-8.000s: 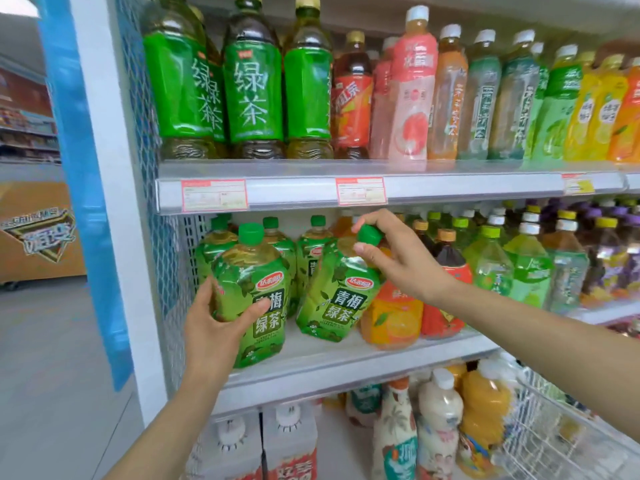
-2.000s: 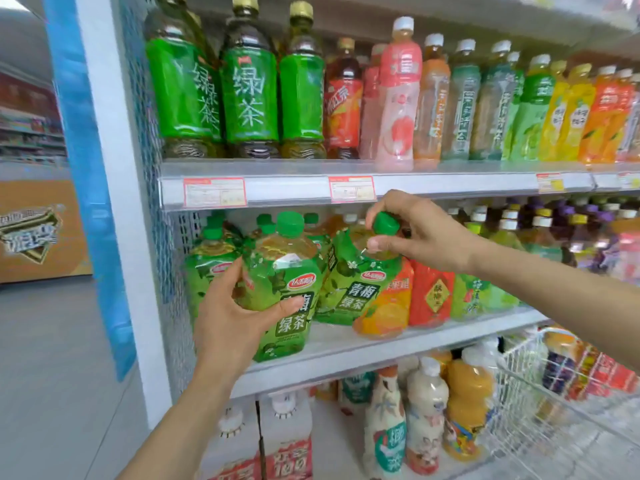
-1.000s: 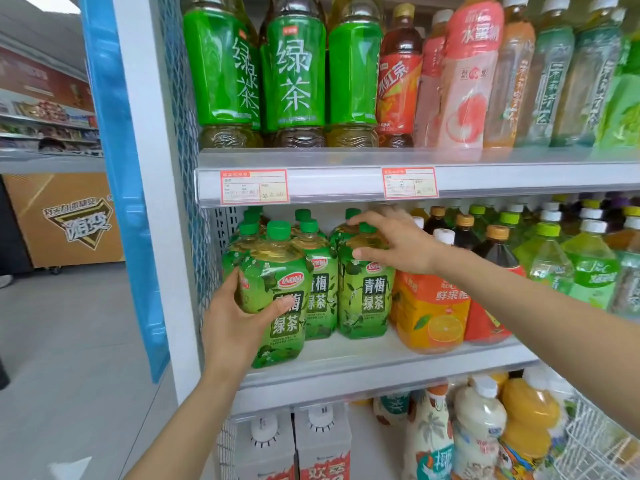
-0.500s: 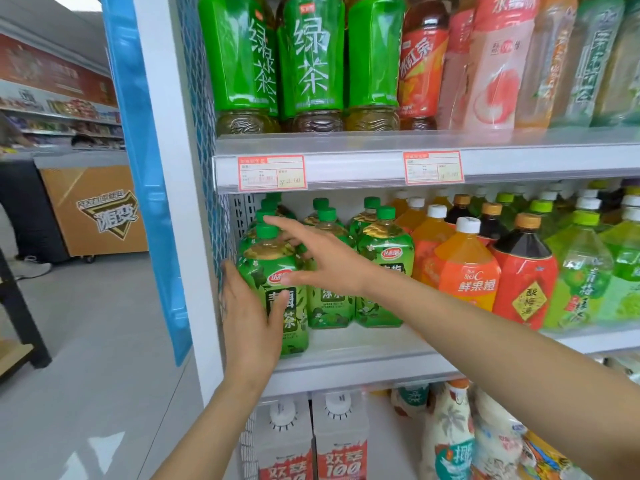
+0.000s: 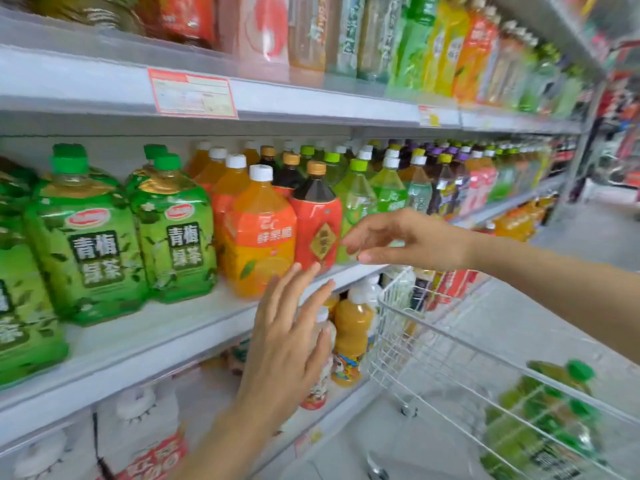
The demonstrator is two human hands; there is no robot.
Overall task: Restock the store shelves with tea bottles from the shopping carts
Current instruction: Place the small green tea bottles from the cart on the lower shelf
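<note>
Since half a second ago we have drawn both hands off the green tea bottles (image 5: 173,233). Our left hand (image 5: 287,337) now hovers before the front edge of the middle shelf (image 5: 145,337), fingers straight and spread, holding nothing. Our right hand (image 5: 405,240) hangs further right along that shelf, fingers loosely extended, empty too. At the shelf's left end the tea bottles stand upright: square-shouldered clear plastic, glossy leaf-printed wrap, green caps, amber liquid at the shoulders. Just right of them on the shelf stands an orange juice bottle (image 5: 259,237) with a white cap. Below the shelf's right part, a white wire cart (image 5: 415,358) holds more green-capped bottles (image 5: 543,424), blurred.
</note>
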